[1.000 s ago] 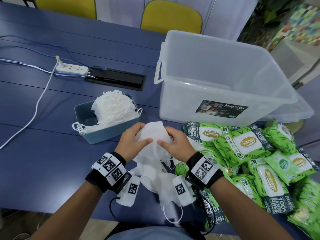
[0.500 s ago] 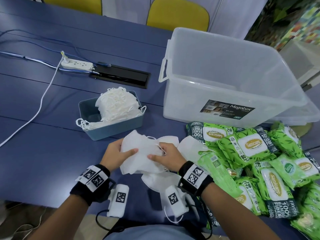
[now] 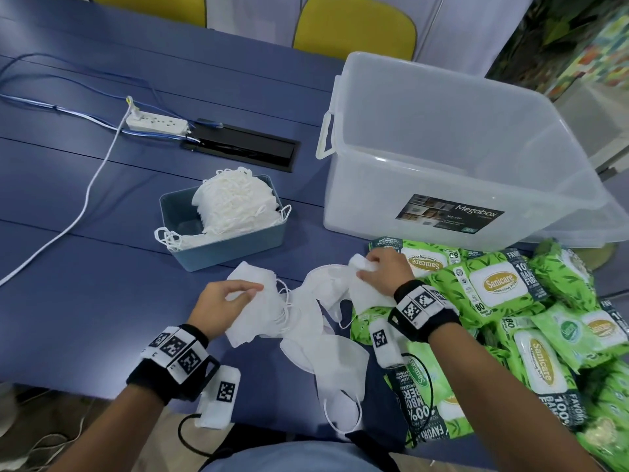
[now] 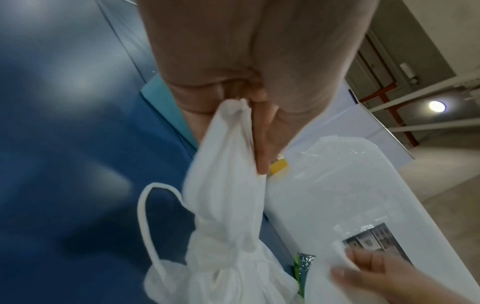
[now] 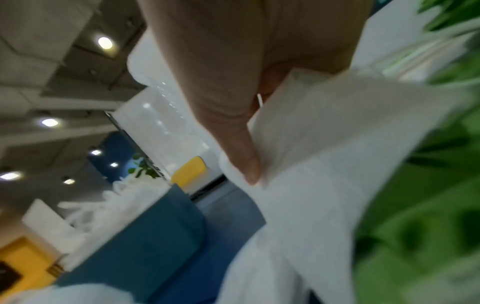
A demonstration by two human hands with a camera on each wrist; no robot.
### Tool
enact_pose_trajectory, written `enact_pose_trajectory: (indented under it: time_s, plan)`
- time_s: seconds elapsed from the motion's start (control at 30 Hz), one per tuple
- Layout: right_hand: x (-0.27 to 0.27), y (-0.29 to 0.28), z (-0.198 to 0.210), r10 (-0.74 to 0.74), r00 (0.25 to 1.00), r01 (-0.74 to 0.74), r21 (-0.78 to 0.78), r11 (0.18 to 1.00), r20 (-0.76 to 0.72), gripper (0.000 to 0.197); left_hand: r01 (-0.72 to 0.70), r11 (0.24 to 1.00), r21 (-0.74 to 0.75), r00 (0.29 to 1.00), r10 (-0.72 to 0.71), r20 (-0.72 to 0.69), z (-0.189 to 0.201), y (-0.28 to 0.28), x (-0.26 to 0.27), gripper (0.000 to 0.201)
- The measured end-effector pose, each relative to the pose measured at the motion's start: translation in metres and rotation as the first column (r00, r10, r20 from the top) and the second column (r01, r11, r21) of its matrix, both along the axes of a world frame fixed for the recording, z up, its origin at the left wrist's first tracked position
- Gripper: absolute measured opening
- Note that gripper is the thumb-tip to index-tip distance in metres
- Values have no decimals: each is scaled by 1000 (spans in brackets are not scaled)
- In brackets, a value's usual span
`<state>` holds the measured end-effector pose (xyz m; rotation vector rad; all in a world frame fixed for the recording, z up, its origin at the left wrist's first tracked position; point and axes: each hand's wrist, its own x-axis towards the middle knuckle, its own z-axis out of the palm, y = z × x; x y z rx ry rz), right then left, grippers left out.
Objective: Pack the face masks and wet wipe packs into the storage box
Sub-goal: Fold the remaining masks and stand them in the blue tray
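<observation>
The left hand [image 3: 221, 303] pinches a small stack of white face masks [image 3: 253, 311] between thumb and fingers, just above the blue worktop [image 3: 85, 284], while the right hand [image 3: 381, 270] grips another mask [image 3: 360, 287] at the near left edge of the green wet wipe packs [image 3: 503, 284]. More loose masks [image 3: 326, 359] lie between the two hands and nearer the person, their ear loops trailing and seemingly tangled with one another. A further heap of masks fills the small blue tray [image 3: 238, 243] to the left of the clear storage box [image 3: 459, 158], which stands at the far right and looks empty. The step in hand seems to be gathering the loose masks into one bundle. To do it well, lay each mask flat on the stack with edges aligned, tuck the loops inward so that none snags a neighbour, and keep a firm pinch across the whole stack before lifting it over the box's near wall. A loop caught on another mask could drag it off the worktop.
</observation>
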<state>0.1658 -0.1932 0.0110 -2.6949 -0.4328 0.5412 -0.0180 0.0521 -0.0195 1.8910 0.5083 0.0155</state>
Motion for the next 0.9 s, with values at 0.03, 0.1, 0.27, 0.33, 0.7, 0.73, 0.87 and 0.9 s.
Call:
enact_pose_trajectory:
  time_s: [0.03,0.1,0.27,0.33,0.7,0.73,0.87,0.9]
  plan:
    - [-4,5,4,35,999,-36,90,995,13,20,-5,1000,-10,1000,5,3,2,-2,4,16]
    - [-15,18,13,117,993,-108,276,955,-16,26,-18,998,-52,1000,19,5,9,-9,12,13]
    - [-55,53,23,260,929,-36,634,773,-263,37,34,950,-310,997,-12,71,35,-27,21,40]
    - [-67,65,15,231,937,3,667,745,-263,41,58,939,-338,995,-26,100,37,-33,22,25]
    - [-77,78,-22,219,972,-229,515,826,82,84,-36,905,-424,994,77,79,10,-30,-3,62]
    - [-70,76,-23,222,975,-205,528,824,33,89,-28,885,-465,992,82,96,11,-30,-3,63]
    - [-33,68,-27,11,934,239,646,725,-357,32,-32,859,-511,981,126,150,16,-23,-2,70]
    - [-22,63,-31,-86,928,317,649,691,-362,20,-57,863,-503,975,155,156,16,-18,-3,71]
